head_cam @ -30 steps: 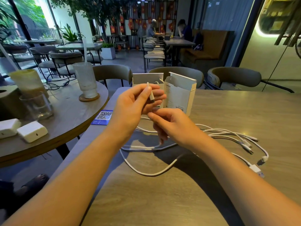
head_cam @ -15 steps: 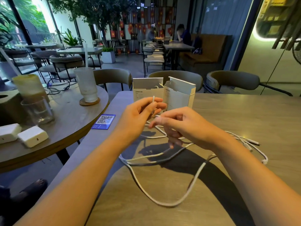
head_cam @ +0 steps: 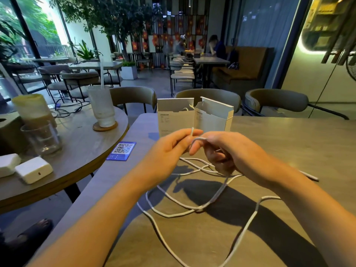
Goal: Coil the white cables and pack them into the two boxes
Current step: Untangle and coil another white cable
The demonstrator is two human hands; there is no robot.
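Two open white boxes stand side by side at the table's far edge, the left box (head_cam: 174,120) and the right box (head_cam: 212,117). My left hand (head_cam: 169,149) pinches the end of a white cable (head_cam: 192,132), whose tip sticks up between the fingers. My right hand (head_cam: 227,151) grips the same cable just beside it, bending a small loop over the left fingers. The rest of that white cable (head_cam: 248,224) hangs down and trails in wide loops over the table. More white cables (head_cam: 198,166) lie under my hands.
The wooden table (head_cam: 298,143) carries a blue QR card (head_cam: 121,151) at its left edge. A round table (head_cam: 81,143) on the left holds glasses, a drink with a straw (head_cam: 101,108) and white chargers (head_cam: 33,169). Chairs stand behind the boxes.
My hands rose slightly and drew more cable up. My right hand bent a loop over the left fingers, and the slack loop on the table swept toward me and to the right.
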